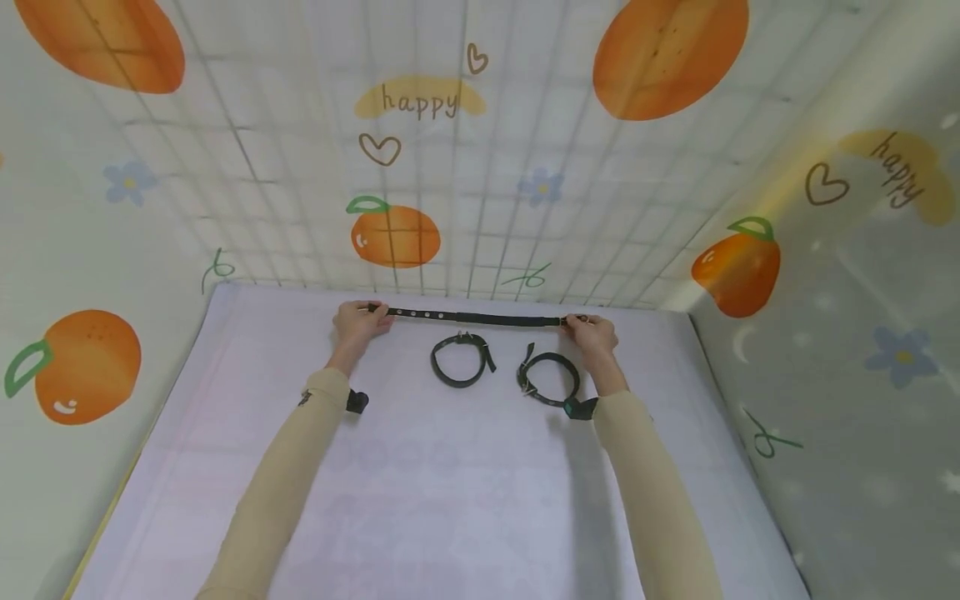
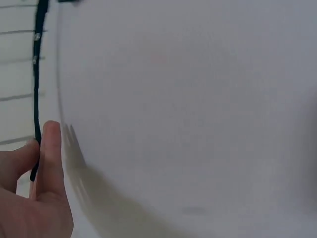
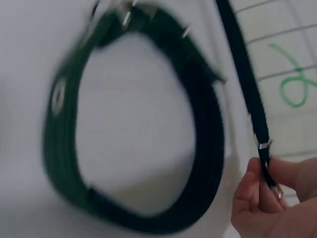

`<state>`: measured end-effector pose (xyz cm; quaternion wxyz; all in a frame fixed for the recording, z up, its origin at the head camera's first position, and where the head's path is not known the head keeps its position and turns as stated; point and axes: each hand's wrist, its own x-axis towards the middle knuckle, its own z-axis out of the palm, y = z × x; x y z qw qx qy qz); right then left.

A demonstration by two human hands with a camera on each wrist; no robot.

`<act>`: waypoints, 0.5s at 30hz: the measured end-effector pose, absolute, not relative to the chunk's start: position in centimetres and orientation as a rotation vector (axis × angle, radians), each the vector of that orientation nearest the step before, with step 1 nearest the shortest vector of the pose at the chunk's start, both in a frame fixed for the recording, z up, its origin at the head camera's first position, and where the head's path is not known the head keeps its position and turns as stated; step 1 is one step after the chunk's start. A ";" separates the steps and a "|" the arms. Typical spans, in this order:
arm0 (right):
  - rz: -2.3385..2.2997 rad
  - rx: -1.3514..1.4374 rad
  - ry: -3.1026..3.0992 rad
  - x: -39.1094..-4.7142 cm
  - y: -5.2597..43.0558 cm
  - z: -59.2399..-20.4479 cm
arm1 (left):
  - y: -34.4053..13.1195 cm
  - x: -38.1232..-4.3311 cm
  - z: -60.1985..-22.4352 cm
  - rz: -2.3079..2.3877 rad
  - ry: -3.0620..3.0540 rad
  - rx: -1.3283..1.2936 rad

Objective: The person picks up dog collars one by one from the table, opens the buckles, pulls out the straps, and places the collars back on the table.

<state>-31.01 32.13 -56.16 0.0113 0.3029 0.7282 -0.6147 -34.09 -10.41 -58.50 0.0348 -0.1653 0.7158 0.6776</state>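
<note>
A dark collar [image 1: 510,320] is stretched out straight near the back of the table, held at both ends. My left hand [image 1: 362,327] pinches its holed strap end between thumb and fingers; the left wrist view shows this strap [image 2: 36,89] running up from the hand [image 2: 47,198]. At the other end, my right hand [image 1: 595,340] pinches the collar beside its metal buckle [image 3: 277,191]. Two more collars lie fastened into loops in front of it: one collar [image 1: 459,384] near the middle, another collar [image 1: 577,375] close to my right wrist, its green band [image 3: 62,144] large in the right wrist view.
A white table [image 1: 450,500] spreads out below my arms. Behind it rises a wire grid [image 1: 300,200] covered by a sheet printed with oranges. Printed sheets also hang at the left [image 1: 75,250] and right. Small dark cameras [image 1: 357,402] sit at both wrists.
</note>
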 end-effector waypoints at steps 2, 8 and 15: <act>-1.720 0.914 2.464 -31.3 32.2 -56.8 | -10.6 -34.5 -59.0 1.976 2.346 -0.465; -1.486 0.855 2.755 -31.3 32.0 -57.8 | -10.8 -35.3 -59.8 1.770 2.589 -0.354; -1.309 0.862 2.971 -30.9 31.9 -58.5 | -9.8 -35.0 -59.6 1.573 2.784 -0.316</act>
